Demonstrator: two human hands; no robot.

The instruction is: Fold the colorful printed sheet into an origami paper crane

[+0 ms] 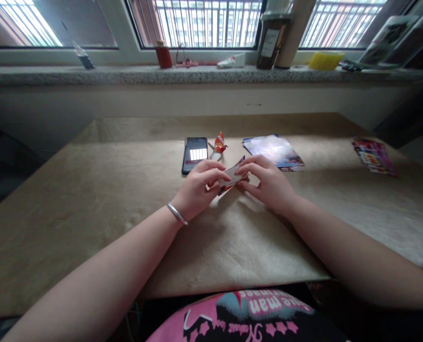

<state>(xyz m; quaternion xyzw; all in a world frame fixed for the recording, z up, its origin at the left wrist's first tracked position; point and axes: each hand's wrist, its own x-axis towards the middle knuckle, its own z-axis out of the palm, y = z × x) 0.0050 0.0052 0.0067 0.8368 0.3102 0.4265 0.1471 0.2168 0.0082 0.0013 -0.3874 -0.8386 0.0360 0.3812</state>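
Note:
Between my two hands, just above the table, is a small piece of printed paper or card [233,175], tilted up to the right. My left hand [202,183], with a silver bangle [177,214] at its wrist, grips the left end with fingers and thumb. At the other end my right hand [266,183] pinches it from above and below. Part of the card is hidden behind the fingers, and I cannot tell whether it is one layer or several. A dark phone [195,154] lies just beyond my left hand.
Past my hands lie an orange wrapper [220,142] and a small pale round item [216,156]. Glossy printed sheets [273,149] are to the right, and a fan of colourful cards [373,156] lies farther right. The sill [126,76] holds a jar [271,40] and a yellow sponge [325,61].

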